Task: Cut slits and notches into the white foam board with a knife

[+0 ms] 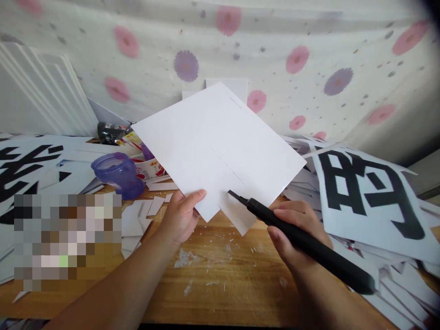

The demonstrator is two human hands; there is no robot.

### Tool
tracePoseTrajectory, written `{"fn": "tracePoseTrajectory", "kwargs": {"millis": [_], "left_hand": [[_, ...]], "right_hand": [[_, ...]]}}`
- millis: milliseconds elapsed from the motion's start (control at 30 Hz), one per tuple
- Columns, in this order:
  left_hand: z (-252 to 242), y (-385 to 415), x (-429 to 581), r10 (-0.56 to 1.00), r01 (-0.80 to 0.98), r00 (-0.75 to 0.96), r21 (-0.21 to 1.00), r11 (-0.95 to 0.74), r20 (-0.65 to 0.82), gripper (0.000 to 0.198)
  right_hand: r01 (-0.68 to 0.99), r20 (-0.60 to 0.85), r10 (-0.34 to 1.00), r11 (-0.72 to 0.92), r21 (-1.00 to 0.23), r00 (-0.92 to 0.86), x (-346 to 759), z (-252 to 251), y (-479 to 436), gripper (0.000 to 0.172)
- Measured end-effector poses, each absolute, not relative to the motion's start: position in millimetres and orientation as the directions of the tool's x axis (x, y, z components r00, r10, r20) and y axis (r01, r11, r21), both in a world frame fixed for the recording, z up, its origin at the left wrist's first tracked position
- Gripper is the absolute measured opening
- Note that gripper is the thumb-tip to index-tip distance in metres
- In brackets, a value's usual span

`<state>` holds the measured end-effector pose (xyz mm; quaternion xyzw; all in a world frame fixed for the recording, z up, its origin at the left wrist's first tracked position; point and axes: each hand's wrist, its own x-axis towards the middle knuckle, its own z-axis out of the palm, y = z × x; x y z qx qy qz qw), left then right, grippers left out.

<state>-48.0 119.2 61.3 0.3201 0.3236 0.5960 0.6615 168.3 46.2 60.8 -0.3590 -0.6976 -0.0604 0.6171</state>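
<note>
My left hand (184, 213) grips a white board (209, 142) at its lower left edge, with the thumb lying flat on its face. The board is raised above the table and turned corner-up, with thin broken lines on it. A cut opens at the lower edge, and the flap (242, 220) to its right hangs slightly apart. My right hand (299, 236) is closed around a black-handled cutter (309, 247). The narrow dark blade points up and left, its tip at the board just above the cut; whether it pierces the surface I cannot tell.
White scraps and shavings lie on the wooden table (206, 293). A purple translucent jar (118, 174) stands left, near a printed cup (150, 169). Sheets with large black characters (371, 192) cover the right side. White panels (44, 91) lean against the flowered curtain (154, 36).
</note>
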Motion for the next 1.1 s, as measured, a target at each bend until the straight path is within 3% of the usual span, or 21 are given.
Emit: {"fn": "tracePoseTrajectory", "kwargs": {"millis": [333,900,1100], "left_hand": [[63,120,-50,0.998,-0.562,0.063,0.826,0.046,-0.013,0.057],[67,119,-53,0.998,-0.553,0.029,0.833,-0.024,0.048,0.059],[68,117,-53,0.996,-0.555,0.053,0.831,-0.028,0.069,0.050]], "right_hand": [[0.636,0.918,0.359,0.751,-0.176,-0.170,162,73,47,0.026],[0.571,0.921,0.300,0.813,-0.110,-0.249,168,75,43,0.041],[0.589,0.927,0.271,0.805,-0.070,-0.259,168,82,38,0.036]]}}
